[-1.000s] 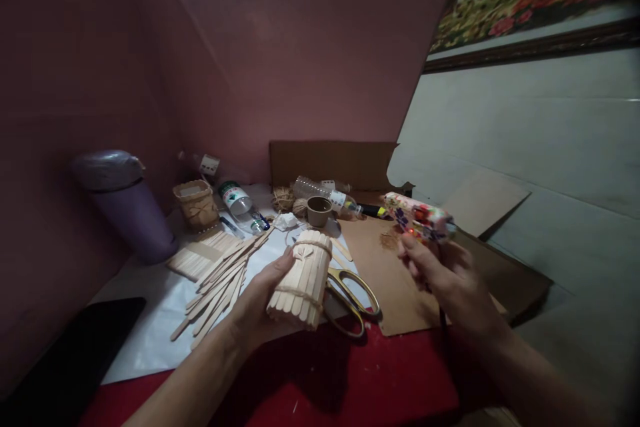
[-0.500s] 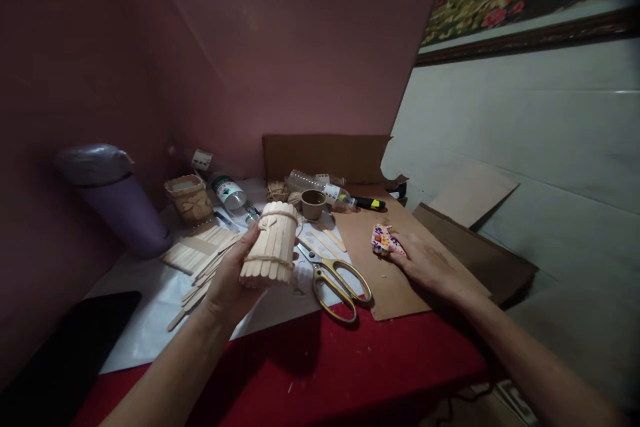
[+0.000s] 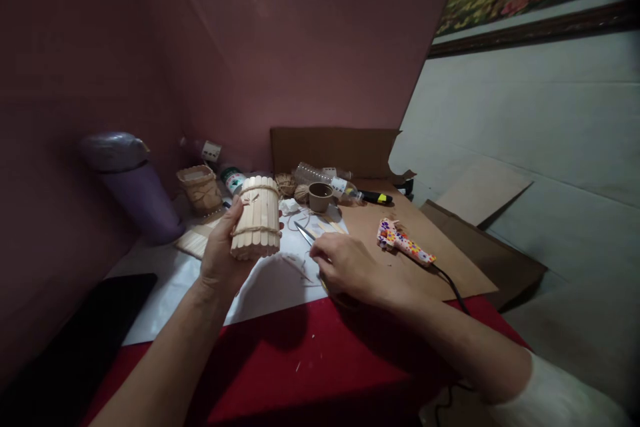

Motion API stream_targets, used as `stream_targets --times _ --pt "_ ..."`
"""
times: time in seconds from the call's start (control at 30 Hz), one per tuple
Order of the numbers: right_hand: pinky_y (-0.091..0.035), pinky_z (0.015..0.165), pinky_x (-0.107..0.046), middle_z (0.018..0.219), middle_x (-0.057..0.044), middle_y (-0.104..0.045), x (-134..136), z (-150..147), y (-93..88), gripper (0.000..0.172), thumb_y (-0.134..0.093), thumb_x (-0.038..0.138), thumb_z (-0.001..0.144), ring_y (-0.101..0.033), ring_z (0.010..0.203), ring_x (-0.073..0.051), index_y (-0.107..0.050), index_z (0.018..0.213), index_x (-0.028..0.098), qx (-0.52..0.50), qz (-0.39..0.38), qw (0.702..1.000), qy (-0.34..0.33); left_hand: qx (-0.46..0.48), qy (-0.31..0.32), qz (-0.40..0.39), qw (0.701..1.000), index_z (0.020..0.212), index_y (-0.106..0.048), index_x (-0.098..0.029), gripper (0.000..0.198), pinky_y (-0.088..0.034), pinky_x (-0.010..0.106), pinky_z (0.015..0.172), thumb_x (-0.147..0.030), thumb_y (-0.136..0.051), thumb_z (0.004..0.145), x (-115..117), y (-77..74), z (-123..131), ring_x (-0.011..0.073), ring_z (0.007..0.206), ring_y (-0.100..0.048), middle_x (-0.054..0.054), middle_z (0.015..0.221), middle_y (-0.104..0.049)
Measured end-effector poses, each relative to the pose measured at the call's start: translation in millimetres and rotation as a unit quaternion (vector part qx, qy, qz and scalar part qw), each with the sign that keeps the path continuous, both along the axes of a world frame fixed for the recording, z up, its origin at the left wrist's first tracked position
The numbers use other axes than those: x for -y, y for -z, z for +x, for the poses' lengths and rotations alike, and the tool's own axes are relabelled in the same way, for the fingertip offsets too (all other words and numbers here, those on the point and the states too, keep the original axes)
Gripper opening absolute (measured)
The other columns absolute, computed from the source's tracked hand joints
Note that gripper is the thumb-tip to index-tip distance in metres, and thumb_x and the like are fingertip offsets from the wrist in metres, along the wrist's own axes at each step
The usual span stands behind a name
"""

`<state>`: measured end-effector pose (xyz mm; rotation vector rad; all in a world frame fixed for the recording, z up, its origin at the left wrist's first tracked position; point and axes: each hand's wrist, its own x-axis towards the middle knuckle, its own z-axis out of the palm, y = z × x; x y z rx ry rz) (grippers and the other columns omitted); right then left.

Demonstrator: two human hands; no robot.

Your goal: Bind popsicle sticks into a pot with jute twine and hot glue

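Observation:
My left hand (image 3: 220,260) grips an upright holder made of wooden craft sticks (image 3: 256,218), bound with two rounds of twine, and holds it above the white sheet (image 3: 165,293). My right hand (image 3: 347,267) rests palm down over the handles of the scissors (image 3: 305,233), whose blade tip shows to the left of the fingers; its fingers are curled and what they hold is hidden. The flower-patterned glue gun (image 3: 404,244) lies on the brown cardboard (image 3: 450,267) to the right of that hand, its cord trailing to the table edge.
A purple lidded cup (image 3: 130,190) stands at the left, and a second twine-wrapped stick holder (image 3: 200,190) behind it. Plastic bottles (image 3: 325,181), a brown cup (image 3: 320,195), twine balls and a yellow-black cutter (image 3: 376,197) lie at the back. A black phone (image 3: 75,340) lies front left.
My right hand set the glue gun down on the cardboard and moved left onto the scissors. My left hand lifted the stick holder and turned it upright.

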<state>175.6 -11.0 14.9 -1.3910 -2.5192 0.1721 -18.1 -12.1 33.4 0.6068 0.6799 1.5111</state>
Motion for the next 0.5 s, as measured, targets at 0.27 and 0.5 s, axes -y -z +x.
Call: stream_targets --times 0.27,0.5 --pt "-0.042 0.074 -0.031 0.097 -0.014 -0.072 -28.8 -41.3 20.5 0.023 -0.052 0.012 0.085 -0.064 0.090 -0.024 -0.073 0.092 0.014 0.073 -0.005 0.997 -0.009 0.003 0.008 0.000 1.000 0.112 -0.061 -0.008 0.035 -0.057 0.032 0.055 -0.034 -0.044 0.094 -1.9 2.8 -2.9 0.0222 0.062 -0.069 0.011 0.077 -0.072" --pt "-0.042 0.066 -0.030 0.082 -0.015 -0.071 -32.7 -49.5 29.8 0.014 -0.056 0.009 0.078 -0.064 0.079 -0.025 -0.070 0.082 0.011 0.100 -0.015 0.994 -0.038 0.006 0.018 0.001 1.000 0.111 -0.061 -0.008 0.034 -0.058 0.031 0.056 -0.034 -0.048 0.093 -2.0 6.1 -1.7 0.0226 0.063 -0.071 0.011 0.078 -0.073"
